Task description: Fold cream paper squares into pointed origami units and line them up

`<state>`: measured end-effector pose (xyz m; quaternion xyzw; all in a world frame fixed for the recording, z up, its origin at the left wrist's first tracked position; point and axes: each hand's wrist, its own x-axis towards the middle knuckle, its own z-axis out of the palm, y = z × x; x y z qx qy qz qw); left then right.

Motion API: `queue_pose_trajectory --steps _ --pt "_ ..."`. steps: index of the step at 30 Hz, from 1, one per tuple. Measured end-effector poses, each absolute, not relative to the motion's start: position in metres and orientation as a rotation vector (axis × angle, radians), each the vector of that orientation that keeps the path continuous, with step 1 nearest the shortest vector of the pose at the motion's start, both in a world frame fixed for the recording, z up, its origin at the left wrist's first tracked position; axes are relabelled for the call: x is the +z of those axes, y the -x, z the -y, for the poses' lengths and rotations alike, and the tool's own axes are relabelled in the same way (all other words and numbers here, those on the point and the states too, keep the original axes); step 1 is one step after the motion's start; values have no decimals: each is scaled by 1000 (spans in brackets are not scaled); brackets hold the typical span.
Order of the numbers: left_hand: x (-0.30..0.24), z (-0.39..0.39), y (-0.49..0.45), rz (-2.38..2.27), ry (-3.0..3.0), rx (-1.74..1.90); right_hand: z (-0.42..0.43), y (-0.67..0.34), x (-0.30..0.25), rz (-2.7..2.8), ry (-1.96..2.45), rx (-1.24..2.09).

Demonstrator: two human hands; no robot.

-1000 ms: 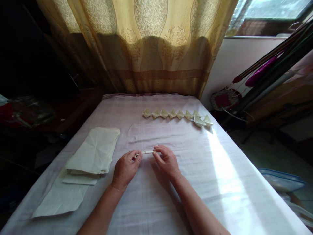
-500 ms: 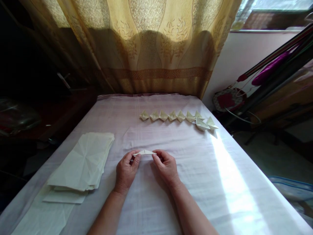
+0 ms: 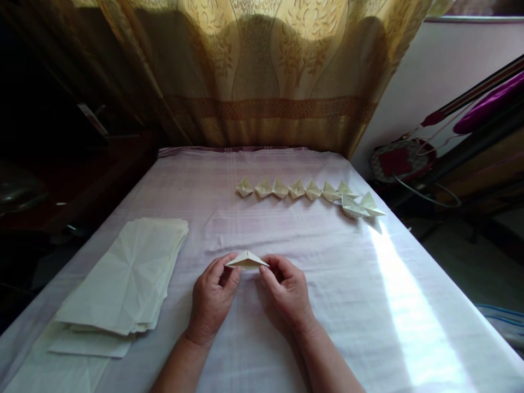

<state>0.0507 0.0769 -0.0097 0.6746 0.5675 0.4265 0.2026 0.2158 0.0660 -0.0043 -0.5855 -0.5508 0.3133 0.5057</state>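
Observation:
Between my two hands is a small folded paper boat [image 3: 247, 258], pale cream, its peak pointing up and its near side parted into a shallow hollow. My left hand [image 3: 214, 295] pinches its left tip between thumb and fingers. The right tip is pinched the same way by my right hand [image 3: 287, 289]. Both hands are just above the cloth near the middle of the table. Farther back, a row of similar folded paper boats [image 3: 297, 189] runs to the right, where a few sit bunched together.
A stack of creased paper sheets [image 3: 123, 273] lies on the left of the table, covered by a pale checked cloth [image 3: 188, 202]. A yellow patterned curtain [image 3: 254, 82] hangs behind. At the right stand a round bag [image 3: 403, 161] and dark slanted poles.
The paper in my hands has spread from a thin, flat shape into one with a visible hollow. The camera view has tilted down and come slightly closer.

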Motion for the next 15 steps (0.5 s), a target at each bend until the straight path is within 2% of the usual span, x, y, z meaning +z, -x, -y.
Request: queue_pose_trajectory --steps 15 --pt "-12 -76 -53 -1500 -2155 1225 -65 -213 -2 1456 1279 618"
